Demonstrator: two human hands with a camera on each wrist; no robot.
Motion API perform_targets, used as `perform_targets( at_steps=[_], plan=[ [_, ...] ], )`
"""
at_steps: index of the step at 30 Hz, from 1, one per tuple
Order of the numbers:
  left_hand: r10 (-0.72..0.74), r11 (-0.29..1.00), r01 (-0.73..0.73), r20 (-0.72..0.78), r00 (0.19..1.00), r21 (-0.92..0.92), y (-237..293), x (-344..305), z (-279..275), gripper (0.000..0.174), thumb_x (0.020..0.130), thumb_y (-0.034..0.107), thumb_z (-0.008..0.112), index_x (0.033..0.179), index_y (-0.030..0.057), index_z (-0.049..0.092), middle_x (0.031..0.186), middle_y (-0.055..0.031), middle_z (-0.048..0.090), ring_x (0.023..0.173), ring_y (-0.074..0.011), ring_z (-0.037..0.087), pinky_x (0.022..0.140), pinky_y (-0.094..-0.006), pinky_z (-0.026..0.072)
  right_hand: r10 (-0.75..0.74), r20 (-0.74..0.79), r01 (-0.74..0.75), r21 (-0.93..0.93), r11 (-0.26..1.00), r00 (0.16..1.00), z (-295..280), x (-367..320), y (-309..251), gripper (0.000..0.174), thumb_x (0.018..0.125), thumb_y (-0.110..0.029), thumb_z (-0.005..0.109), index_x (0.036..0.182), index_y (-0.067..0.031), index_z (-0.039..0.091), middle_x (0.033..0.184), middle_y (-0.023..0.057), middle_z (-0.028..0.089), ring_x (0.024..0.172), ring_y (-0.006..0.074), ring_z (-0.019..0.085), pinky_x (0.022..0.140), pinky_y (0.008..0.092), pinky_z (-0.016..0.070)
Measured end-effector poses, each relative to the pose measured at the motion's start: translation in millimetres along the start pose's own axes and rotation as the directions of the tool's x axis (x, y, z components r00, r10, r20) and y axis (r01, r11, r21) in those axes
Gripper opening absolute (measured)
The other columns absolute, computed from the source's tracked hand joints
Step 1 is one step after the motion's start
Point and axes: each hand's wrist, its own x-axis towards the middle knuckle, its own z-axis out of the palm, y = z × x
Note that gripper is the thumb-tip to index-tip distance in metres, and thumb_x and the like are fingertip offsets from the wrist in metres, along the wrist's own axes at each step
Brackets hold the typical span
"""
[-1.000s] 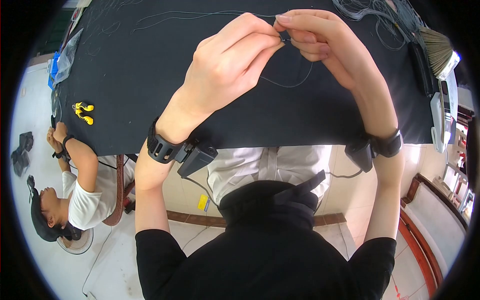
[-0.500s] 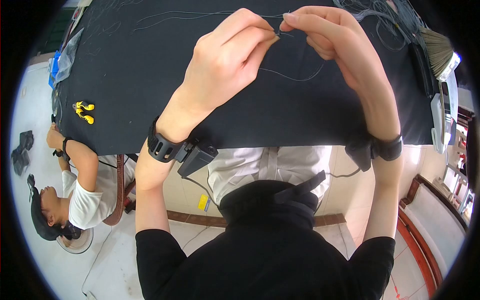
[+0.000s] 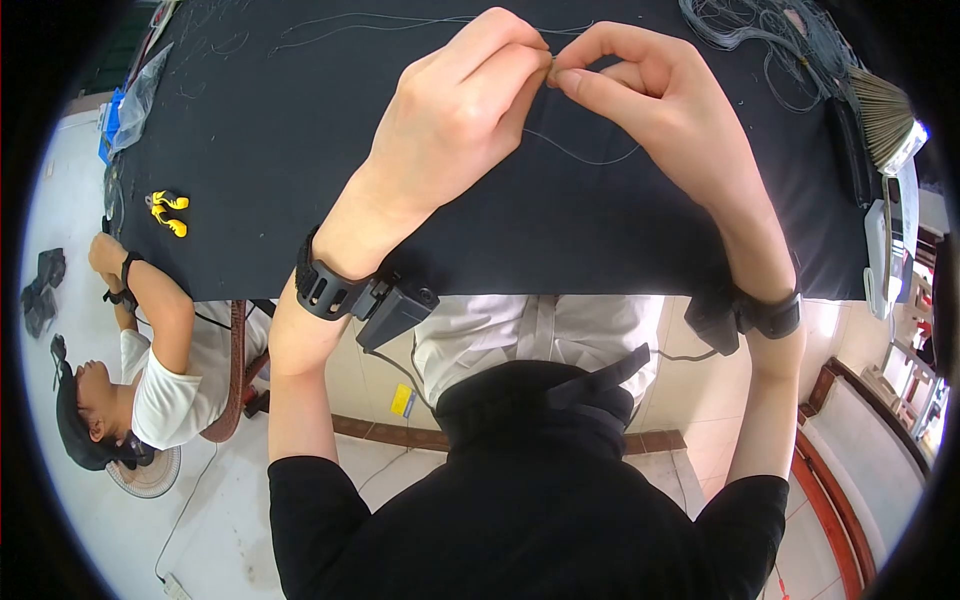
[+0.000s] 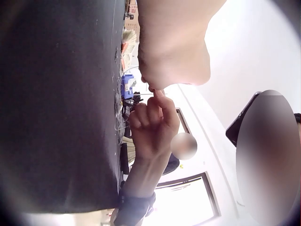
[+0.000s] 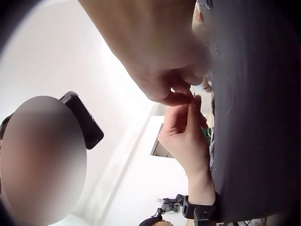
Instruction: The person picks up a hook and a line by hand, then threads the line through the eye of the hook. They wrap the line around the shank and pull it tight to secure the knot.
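Observation:
Above the black-covered table point(image 3: 300, 200), my left hand point(image 3: 460, 120) pinches a thin grey cord point(image 3: 597, 163) between thumb and fingertips. My right hand point(image 3: 670, 110) meets it there, its thumb and index finger pinching at the same spot. Fingertips hide the small piece between them. Below the hands the cord sags in a shallow curve, while long strands lie across the cloth beyond them. Both wrist views show the fingertips together, with the right hand point(image 4: 153, 122) in the left wrist view and the left hand point(image 5: 188, 134) in the right one.
A tangled bundle of grey cords point(image 3: 735, 25) lies at the far right, near a bristle brush point(image 3: 885, 115). Small yellow-handled cutters point(image 3: 168, 212) and a clear plastic bag point(image 3: 140, 100) are on the left. Another person point(image 3: 165, 390) sits by the table's left side.
My right hand has turned, its thumb and index finger coming back to my left fingertips after a small gap half a second ago. The left hand has barely moved.

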Motion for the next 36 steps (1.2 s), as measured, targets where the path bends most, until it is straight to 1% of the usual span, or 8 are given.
perform_targets(
  at_steps=[7,10,13,16,25,28,34,36],
  plan=[
    [0.017,1.0,-0.017,-0.007,1.0,0.009,1.5,0.7,-1.1,0.015,0.066,-0.008,0.068,0.078,0.0009,0.063,0.079,-0.005,0.061,0.062,-0.0154,0.058,0.052,-0.021,0.0461,-0.042,-0.001,0.042,-0.037,0.998,0.999,-0.4,-1.0,-1.1,0.013,0.084,-0.012,0.058,0.089,0.0002,0.059,0.051,-0.0085,0.042,0.049,-0.0017,0.028,0.045,0.0193,0.0185],
    [0.021,1.0,-0.02,-0.012,1.0,0.012,0.2,1.6,-2.1,0.015,0.066,-0.008,0.068,0.078,0.0006,0.063,0.08,-0.0053,0.061,0.062,-0.0151,0.058,0.052,-0.021,0.0461,-0.021,-0.057,0.014,-0.119,0.993,0.998,3.4,-4.7,-7.8,0.014,0.084,-0.012,0.058,0.089,0.0005,0.06,0.048,-0.0076,0.04,0.047,-0.0014,0.027,0.044,0.0199,0.0177],
    [0.01,0.999,-0.008,-0.031,0.999,0.039,-3.1,1.4,-2.7,0.015,0.067,-0.007,0.068,0.078,0.0004,0.063,0.08,-0.0054,0.061,0.062,-0.0149,0.058,0.052,-0.021,0.046,-0.067,-0.182,0.016,-0.269,0.963,0.981,11.6,-9.5,-14.6,0.015,0.084,-0.013,0.059,0.09,0.0008,0.06,0.045,-0.0062,0.039,0.044,-0.001,0.027,0.042,0.0203,0.0174],
    [-0.043,0.999,0.043,-0.015,0.999,0.031,0.2,1.5,-3.5,0.015,0.066,-0.007,0.069,0.078,0.0004,0.063,0.08,-0.0056,0.061,0.062,-0.015,0.058,0.052,-0.021,0.0462,-0.082,-0.244,0.007,-0.295,0.956,0.966,14.4,-10.3,-12.1,0.015,0.084,-0.014,0.059,0.089,0.0002,0.06,0.044,-0.0051,0.039,0.044,-0.0006,0.028,0.042,0.0204,0.0179],
    [0.031,0.999,-0.03,-0.024,0.999,0.037,-0.8,0.8,-0.1,0.017,0.064,-0.008,0.068,0.078,0.0012,0.063,0.079,-0.0046,0.061,0.061,-0.0154,0.058,0.051,-0.0214,0.0459,-0.149,-0.213,0.083,-0.29,0.953,0.965,17.6,-9.7,-11.5,0.009,0.084,-0.009,0.058,0.087,-0.0004,0.059,0.045,-0.0059,0.036,0.044,-0.0004,0.025,0.042,0.021,0.0175],
    [-0.009,1.0,0.009,-0.008,1.0,0.024,2.7,1.0,-1.8,0.018,0.064,-0.008,0.068,0.078,0.0013,0.063,0.079,-0.0046,0.061,0.061,-0.0155,0.058,0.052,-0.0215,0.046,-0.143,-0.179,0.095,-0.251,0.963,0.973,14.6,-8.7,-9.6,0.009,0.083,-0.008,0.059,0.087,0.0,0.059,0.046,-0.0065,0.035,0.045,-0.0005,0.025,0.042,0.021,0.0167],
    [0.057,0.998,-0.057,-0.023,0.998,0.01,-1.2,1.8,-2.0,0.016,0.065,-0.007,0.069,0.077,0.0008,0.063,0.079,-0.0051,0.061,0.063,-0.0161,0.059,0.053,-0.0213,0.0468,-0.208,-0.18,0.15,-0.293,0.944,0.961,8.0,-9.3,-12.6,0.012,0.084,-0.011,0.06,0.086,0.0005,0.06,0.047,-0.0073,0.037,0.045,-0.0014,0.026,0.042,0.0192,0.0168],
    [0.074,0.997,-0.073,-0.036,0.997,0.024,-1.8,2.1,-2.0,0.016,0.065,-0.007,0.069,0.077,0.0009,0.063,0.079,-0.0052,0.062,0.064,-0.0161,0.06,0.053,-0.0213,0.0472,-0.184,-0.193,0.11,-0.343,0.933,0.964,1.5,-10.5,-16.2,0.013,0.084,-0.012,0.06,0.086,0.0005,0.06,0.047,-0.0074,0.037,0.045,-0.0015,0.027,0.042,0.019,0.0171]
  ],
)
